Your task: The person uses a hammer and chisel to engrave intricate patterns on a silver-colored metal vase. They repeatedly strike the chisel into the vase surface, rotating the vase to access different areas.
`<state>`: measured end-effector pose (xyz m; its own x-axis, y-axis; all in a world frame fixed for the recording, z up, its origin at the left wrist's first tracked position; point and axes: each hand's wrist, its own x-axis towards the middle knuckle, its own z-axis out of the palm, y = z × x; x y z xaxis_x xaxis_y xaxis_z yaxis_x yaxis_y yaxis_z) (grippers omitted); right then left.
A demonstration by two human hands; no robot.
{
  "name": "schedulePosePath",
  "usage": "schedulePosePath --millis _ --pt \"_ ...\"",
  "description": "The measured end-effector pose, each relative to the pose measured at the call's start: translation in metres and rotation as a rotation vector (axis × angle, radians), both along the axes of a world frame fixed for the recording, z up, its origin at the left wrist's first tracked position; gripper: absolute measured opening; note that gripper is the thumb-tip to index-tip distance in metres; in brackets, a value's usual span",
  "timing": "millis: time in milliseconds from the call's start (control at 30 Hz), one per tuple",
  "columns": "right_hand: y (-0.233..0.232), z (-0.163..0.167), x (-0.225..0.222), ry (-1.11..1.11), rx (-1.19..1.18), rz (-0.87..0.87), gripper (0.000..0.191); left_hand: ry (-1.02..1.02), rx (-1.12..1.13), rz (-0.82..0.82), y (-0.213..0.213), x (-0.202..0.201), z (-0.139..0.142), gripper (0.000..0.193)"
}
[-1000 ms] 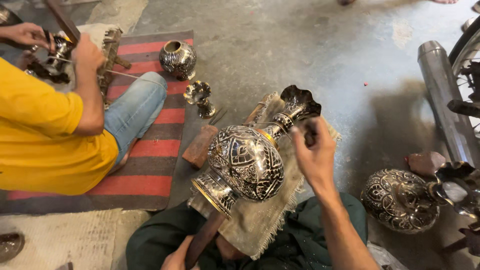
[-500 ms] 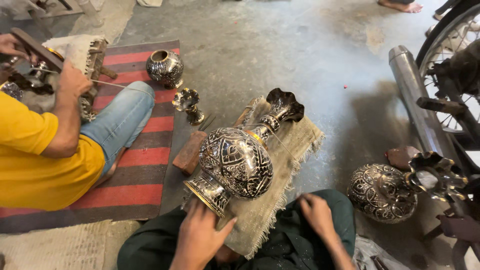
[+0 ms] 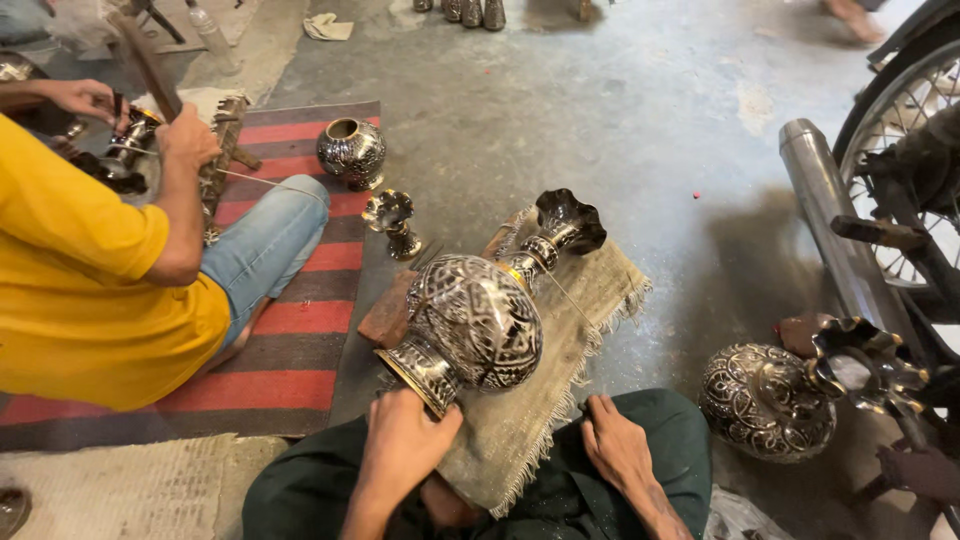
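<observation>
Where left hand (image 3: 400,440) grips: vase (image 3: 478,320) foot hidden.

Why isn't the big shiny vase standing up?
It is tipped over. The engraved metal vase lies slanted on burlap cloth, its fluted mouth pointing away, while the left hand grips its base.

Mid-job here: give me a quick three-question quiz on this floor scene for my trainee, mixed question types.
1. True or false: the left hand grips the base of the large engraved vase.
2. Multiple choice: the right hand rests on A) the vase's flared mouth, B) the person's own green-clad knee by the burlap cloth, C) the second vase.
3. Short answer: what does the co-worker in the yellow shirt sit on?

Key: 1 true. 2 B. 3 A red-and-dark striped mat.
</observation>
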<state>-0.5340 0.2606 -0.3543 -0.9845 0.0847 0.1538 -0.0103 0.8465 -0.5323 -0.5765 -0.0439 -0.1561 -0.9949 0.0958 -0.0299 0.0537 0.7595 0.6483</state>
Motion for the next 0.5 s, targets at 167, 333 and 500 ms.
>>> schedulePosePath --millis 167,333,500 --pt "0.006 -0.007 -0.006 0.326 -0.292 -0.111 0.024 0.023 0.091 -0.028 -0.008 -0.004 -0.004 0.03" --pt "0.028 0.032 -0.028 0.126 -0.963 -0.222 0.027 0.145 0.047 -0.018 -0.009 -0.005 -0.031 0.028" --pt "0.007 0.125 -0.051 0.078 -1.154 -0.099 0.027 0.334 0.173 -0.055 -0.02 -0.003 -0.044 0.024"
